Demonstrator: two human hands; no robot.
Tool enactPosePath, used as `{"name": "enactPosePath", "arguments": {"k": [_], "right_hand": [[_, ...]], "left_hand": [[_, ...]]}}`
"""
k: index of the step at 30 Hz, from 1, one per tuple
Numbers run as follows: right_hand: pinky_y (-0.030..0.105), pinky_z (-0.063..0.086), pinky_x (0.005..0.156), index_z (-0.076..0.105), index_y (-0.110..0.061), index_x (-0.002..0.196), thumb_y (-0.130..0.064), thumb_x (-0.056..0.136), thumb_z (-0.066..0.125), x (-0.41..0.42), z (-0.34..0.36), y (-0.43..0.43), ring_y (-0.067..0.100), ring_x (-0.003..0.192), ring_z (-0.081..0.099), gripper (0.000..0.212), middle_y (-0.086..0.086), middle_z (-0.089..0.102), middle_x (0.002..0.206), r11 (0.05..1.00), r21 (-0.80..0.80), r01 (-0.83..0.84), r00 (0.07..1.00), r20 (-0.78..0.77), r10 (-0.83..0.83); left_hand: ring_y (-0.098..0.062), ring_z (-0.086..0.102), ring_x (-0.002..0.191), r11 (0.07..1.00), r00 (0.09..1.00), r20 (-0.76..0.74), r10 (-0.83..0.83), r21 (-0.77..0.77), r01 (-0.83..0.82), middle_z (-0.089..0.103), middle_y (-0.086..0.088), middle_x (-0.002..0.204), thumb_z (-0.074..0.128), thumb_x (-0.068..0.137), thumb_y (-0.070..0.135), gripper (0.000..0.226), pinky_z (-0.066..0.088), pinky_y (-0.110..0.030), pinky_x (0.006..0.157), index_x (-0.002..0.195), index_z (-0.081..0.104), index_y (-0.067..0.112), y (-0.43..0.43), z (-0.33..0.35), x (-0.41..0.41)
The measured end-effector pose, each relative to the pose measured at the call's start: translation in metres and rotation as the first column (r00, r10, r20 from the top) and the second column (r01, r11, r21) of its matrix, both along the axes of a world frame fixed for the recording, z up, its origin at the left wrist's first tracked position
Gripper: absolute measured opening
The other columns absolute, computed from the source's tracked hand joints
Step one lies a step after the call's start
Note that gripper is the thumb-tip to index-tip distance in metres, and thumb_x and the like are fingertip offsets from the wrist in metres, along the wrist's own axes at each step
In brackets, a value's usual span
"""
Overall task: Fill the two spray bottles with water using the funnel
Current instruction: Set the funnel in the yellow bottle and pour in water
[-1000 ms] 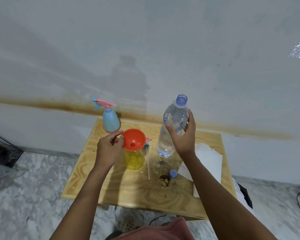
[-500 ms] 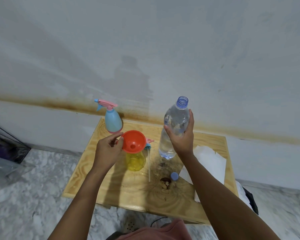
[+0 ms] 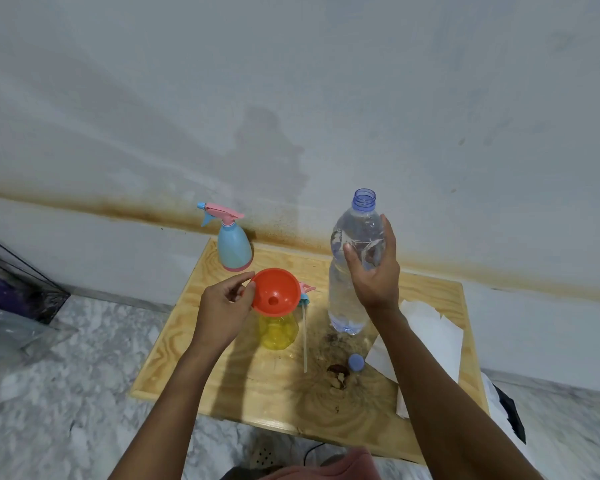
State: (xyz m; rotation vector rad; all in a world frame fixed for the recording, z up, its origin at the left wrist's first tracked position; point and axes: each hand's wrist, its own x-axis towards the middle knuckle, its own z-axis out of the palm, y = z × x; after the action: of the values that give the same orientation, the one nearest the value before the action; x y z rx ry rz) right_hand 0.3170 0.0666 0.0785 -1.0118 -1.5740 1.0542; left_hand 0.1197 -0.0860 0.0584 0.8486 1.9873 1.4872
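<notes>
Funnel seated, water bottle raised, pouring not yet begun.

The left hand (image 3: 222,306) has its grip pinched on the rim of the orange funnel (image 3: 274,296) sitting in the yellow spray bottle (image 3: 278,332); the right hand (image 3: 374,271) grips the uncapped water bottle (image 3: 352,258), held upright above the table (image 3: 194,368). The yellow bottle looks empty, and the blue spray bottle (image 3: 233,247) stands capped behind. The loose sprayer head (image 3: 303,294), blue cap (image 3: 355,362) and paper (image 3: 430,344) lie close by.

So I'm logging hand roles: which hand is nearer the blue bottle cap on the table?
Right. The right hand grips the water bottle above the blue cap; the left hand holds the funnel, farther left.
</notes>
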Motion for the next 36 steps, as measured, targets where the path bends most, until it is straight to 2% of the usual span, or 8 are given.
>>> {"name": "enactPosePath", "arguments": {"k": [7, 11, 15, 18, 23, 28, 33, 36], "right_hand": [[0.039, 0.05, 0.103, 0.031, -0.04, 0.146, -0.023, 0.088, 0.072, 0.007, 0.025, -0.007, 0.0, 0.126, 0.054, 0.073, -0.037, 0.051, 0.132, 0.995, 0.093, -0.046, 0.999, -0.001, 0.046], [0.024, 0.051, 0.098, 0.035, -0.039, 0.143, -0.024, 0.087, 0.074, 0.013, 0.038, -0.016, -0.005, 0.119, 0.058, 0.07, -0.03, 0.053, 0.13, 0.985, 0.1, -0.141, 0.987, 0.086, 0.132], [0.032, 0.052, 0.1, 0.042, -0.028, 0.144, -0.029, 0.085, 0.074, 0.021, 0.041, -0.026, -0.001, 0.118, 0.06, 0.067, -0.019, 0.059, 0.131, 0.965, 0.042, -0.259, 0.954, 0.165, 0.249], [0.038, 0.053, 0.099, 0.044, -0.031, 0.142, -0.031, 0.085, 0.074, 0.028, 0.037, -0.035, 0.006, 0.118, 0.062, 0.064, -0.013, 0.062, 0.13, 0.95, -0.005, -0.312, 0.933, 0.186, 0.307], [0.01, 0.05, 0.08, 0.041, -0.046, 0.135, -0.03, 0.087, 0.073, 0.035, 0.031, -0.046, -0.009, 0.102, 0.064, 0.06, -0.029, 0.06, 0.116, 0.933, -0.089, -0.35, 0.891, 0.274, 0.361], [0.018, 0.052, 0.088, 0.041, -0.043, 0.14, -0.046, 0.085, 0.071, 0.037, 0.029, -0.054, -0.011, 0.104, 0.062, 0.062, -0.025, 0.059, 0.123, 0.907, -0.159, -0.389, 0.838, 0.347, 0.42], [0.027, 0.059, 0.069, 0.038, -0.033, 0.147, -0.051, 0.083, 0.07, 0.038, 0.023, -0.06, 0.005, 0.088, 0.071, 0.074, -0.007, 0.063, 0.122, 0.885, -0.214, -0.413, 0.804, 0.37, 0.465], [0.026, 0.057, 0.074, 0.037, -0.033, 0.147, -0.059, 0.08, 0.067, 0.039, 0.021, -0.061, 0.001, 0.09, 0.068, 0.078, -0.011, 0.062, 0.121, 0.876, -0.236, -0.421, 0.774, 0.411, 0.482]], "left_hand": [[-0.013, 0.053, 0.069, 1.0, 1.0, -0.018, 0.001, 0.014, -0.001, 0.055, 0.0, 0.068, 0.064, 0.095, 0.015, 0.025, 0.056, -0.037, 0.077, 0.117, 0.072, 0.021, 0.001, -0.001, 0.0], [-0.013, 0.055, 0.068, 1.0, 1.0, -0.019, -0.007, 0.022, 0.008, 0.055, 0.002, 0.067, 0.064, 0.095, 0.015, 0.025, 0.054, -0.033, 0.075, 0.118, 0.072, 0.019, 0.0, -0.001, 0.0], [-0.007, 0.055, 0.067, 1.0, 1.0, -0.029, -0.009, 0.016, 0.01, 0.054, 0.015, 0.059, 0.063, 0.095, 0.016, 0.026, 0.058, -0.04, 0.081, 0.119, 0.072, 0.018, 0.0, -0.001, 0.0], [-0.008, 0.053, 0.066, 1.0, 0.999, -0.047, -0.018, 0.02, 0.019, 0.052, 0.011, 0.06, 0.062, 0.096, 0.016, 0.026, 0.058, -0.042, 0.082, 0.12, 0.072, 0.017, 0.0, 0.0, 0.0], [-0.012, 0.057, 0.069, 0.999, 0.999, -0.051, -0.018, 0.035, 0.019, 0.054, 0.008, 0.063, 0.062, 0.096, 0.015, 0.026, 0.058, -0.041, 0.082, 0.12, 0.071, 0.014, 0.0, 0.002, 0.002], [-0.014, 0.057, 0.069, 0.999, 0.998, -0.061, -0.019, 0.029, 0.021, 0.054, 0.006, 0.063, 0.062, 0.096, 0.015, 0.026, 0.058, -0.046, 0.084, 0.12, 0.071, 0.014, 0.001, 0.001, -0.001], [-0.014, 0.059, 0.071, 0.999, 0.998, -0.055, -0.021, 0.031, 0.022, 0.057, 0.01, 0.064, 0.062, 0.095, 0.015, 0.026, 0.059, -0.047, 0.086, 0.119, 0.072, 0.013, 0.002, 0.0, -0.001], [-0.011, 0.058, 0.071, 0.999, 0.999, -0.041, -0.02, 0.03, 0.021, 0.058, 0.013, 0.067, 0.062, 0.096, 0.015, 0.026, 0.059, -0.046, 0.087, 0.12, 0.071, 0.012, 0.001, 0.0, -0.001]]}}
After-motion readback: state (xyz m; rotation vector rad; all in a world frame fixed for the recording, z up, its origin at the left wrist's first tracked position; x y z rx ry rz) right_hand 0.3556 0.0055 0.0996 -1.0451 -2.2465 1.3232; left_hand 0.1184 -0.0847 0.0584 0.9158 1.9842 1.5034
